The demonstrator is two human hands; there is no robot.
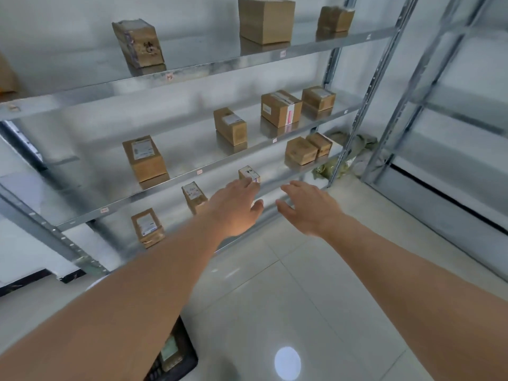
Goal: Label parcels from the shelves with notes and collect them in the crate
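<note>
Even, cool overhead light; round glare spot on floor tiles [287,362] below the hands; soft overall blur; wide-angle bending at edges.

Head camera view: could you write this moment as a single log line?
phase: reaching | left hand: open, fingertips at small parcel | right hand: open, beside it | crate: on floor

A single wide-angle head-mounted view looks forward and down along both outstretched forearms. The left hand [236,207] and right hand [308,207] sit near frame centre. The shelves [192,71] rise beyond the hands; the floor [275,298] lies beneath them, close to the camera.
</note>
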